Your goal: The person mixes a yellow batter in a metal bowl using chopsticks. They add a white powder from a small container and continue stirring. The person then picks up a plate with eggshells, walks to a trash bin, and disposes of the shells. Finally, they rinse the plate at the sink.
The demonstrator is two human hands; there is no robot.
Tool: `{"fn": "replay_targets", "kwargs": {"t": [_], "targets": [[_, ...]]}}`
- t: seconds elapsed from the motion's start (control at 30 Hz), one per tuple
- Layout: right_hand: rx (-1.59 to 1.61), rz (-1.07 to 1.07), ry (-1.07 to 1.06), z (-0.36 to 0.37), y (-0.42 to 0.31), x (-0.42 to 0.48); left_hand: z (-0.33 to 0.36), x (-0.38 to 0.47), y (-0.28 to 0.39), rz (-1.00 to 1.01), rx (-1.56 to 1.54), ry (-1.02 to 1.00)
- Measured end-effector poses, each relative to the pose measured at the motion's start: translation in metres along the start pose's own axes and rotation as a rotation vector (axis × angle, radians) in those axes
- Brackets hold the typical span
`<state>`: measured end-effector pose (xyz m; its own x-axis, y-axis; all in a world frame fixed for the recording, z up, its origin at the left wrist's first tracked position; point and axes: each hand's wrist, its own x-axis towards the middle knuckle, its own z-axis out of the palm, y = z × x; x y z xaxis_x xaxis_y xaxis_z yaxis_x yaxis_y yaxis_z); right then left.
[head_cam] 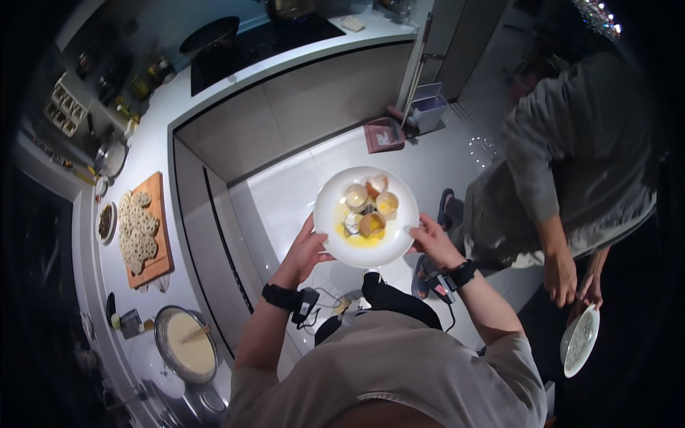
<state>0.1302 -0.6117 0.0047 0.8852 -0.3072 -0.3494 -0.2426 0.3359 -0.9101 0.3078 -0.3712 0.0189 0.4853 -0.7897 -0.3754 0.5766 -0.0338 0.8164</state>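
Observation:
A round white plate (327,214) is held up over the floor between my two hands. On it lie several broken eggshells (387,203), with runny yellow egg pooled around the lower ones. My left hand (307,249) grips the plate's lower left rim, thumb on top and fingers underneath. At the right rim, my right hand (432,242) holds it the same way. To the left on the counter stands a metal bowl (160,342) of pale batter (187,342) with a utensil in it. Sliced, dotted food (138,230) covers much of a wooden cutting board (161,214).
A co-worker (556,155) stands close at the right, holding a pale bowl (580,342) tilted. A pink dustpan (384,135) and a small bin (429,109) are on the floor ahead. The white counter (160,120) bends round the left and front, with a dark pan (210,35) by the cooktop.

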Motion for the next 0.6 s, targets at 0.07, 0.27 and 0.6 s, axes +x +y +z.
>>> {"fn": "replay_targets", "kwargs": {"t": [0.07, 0.27, 0.6], "targets": [[-0.002, 0.018, 0.0, 0.0, 0.001, 0.007, -0.001, 0.002, 0.004, -0.011, 0.017, 0.007], [0.086, -0.004, 0.032, -0.005, 0.007, 0.018, -0.008, 0.022, 0.007, -0.024, 0.034, -0.036], [0.155, -0.036, 0.151, -0.103, -0.012, 0.059, 0.042, 0.159, 0.03, -0.209, 0.134, -0.17]]}}
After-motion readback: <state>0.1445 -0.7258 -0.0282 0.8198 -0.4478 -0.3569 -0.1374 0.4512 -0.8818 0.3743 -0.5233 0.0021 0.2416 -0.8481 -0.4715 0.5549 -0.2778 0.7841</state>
